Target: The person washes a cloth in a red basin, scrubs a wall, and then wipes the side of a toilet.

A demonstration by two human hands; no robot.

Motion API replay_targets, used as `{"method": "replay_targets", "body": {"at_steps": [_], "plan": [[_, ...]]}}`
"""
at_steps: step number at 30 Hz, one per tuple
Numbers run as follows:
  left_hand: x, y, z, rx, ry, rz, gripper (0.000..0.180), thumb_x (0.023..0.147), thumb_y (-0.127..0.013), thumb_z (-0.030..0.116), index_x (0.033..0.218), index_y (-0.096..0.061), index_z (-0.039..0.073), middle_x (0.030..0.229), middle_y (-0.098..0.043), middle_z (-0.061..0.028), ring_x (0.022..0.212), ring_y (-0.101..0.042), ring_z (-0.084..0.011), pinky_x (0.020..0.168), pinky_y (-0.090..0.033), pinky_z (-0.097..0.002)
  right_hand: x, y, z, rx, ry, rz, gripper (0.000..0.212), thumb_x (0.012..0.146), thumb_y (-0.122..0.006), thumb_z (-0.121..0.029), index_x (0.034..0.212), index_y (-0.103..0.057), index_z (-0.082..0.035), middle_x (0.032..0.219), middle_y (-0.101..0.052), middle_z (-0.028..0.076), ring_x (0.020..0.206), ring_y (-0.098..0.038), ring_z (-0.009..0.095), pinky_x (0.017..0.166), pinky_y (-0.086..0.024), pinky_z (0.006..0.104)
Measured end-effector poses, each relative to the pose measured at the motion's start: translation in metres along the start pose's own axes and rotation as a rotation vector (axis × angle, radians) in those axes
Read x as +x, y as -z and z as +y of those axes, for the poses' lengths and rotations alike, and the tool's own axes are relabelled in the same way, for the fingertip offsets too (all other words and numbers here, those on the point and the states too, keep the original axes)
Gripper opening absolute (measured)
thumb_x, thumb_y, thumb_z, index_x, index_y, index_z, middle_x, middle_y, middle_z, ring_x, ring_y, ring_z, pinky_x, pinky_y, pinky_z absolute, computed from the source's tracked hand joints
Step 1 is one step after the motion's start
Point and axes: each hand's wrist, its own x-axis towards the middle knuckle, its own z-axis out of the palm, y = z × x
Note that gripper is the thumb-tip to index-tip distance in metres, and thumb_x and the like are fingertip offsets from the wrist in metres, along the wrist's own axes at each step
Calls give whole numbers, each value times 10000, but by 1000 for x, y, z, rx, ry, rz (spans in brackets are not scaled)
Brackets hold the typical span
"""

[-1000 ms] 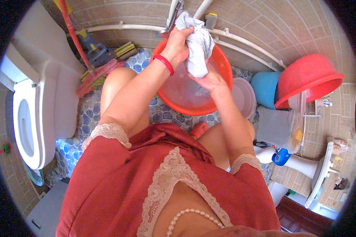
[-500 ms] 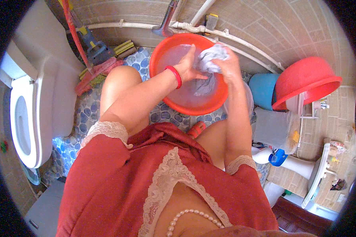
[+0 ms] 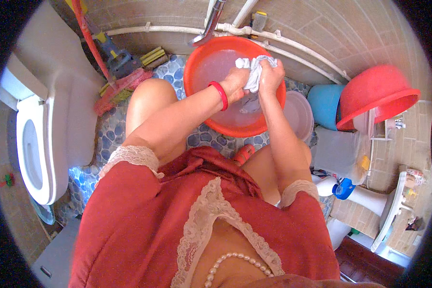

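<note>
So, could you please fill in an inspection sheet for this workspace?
Surface: floor with a blue pebble pattern.
Job's things: pale cloth, bunched above an orange basin of cloudy liquid; greyish fabric shows in the liquid.
Clutter: red-handled broom, blue bucket, tilted red tub.
Hands: left hand and right hand both grip the pale cloth.
Cables: nothing seen.
Surroundings: toilet at left, white pipes along the wall, sink at right.
</note>
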Motion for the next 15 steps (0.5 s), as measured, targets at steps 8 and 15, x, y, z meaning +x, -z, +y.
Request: {"method": "replay_targets", "body": {"at_steps": [8,15], "plan": [[-4,37,24,-337,108,-402,158,854,-476,177,903,-588,77,842,-622,-80,716,-600,-235,673,-507,-376,-70,-27,-28,-62,251,-155,136,653,-613,-68,733,-514,-22,652,-546,69,624,-528,158,585,-432,327],[2,21,24,363,48,126,167,842,-513,173,919,-563,33,886,-599,-85,763,-589,-196,556,-461,-328,28,16,54,-736,-140,51,496,651,-667,-317,1005,-550,10,941,-607,209,820,-593,340,768,-455,415]]}}
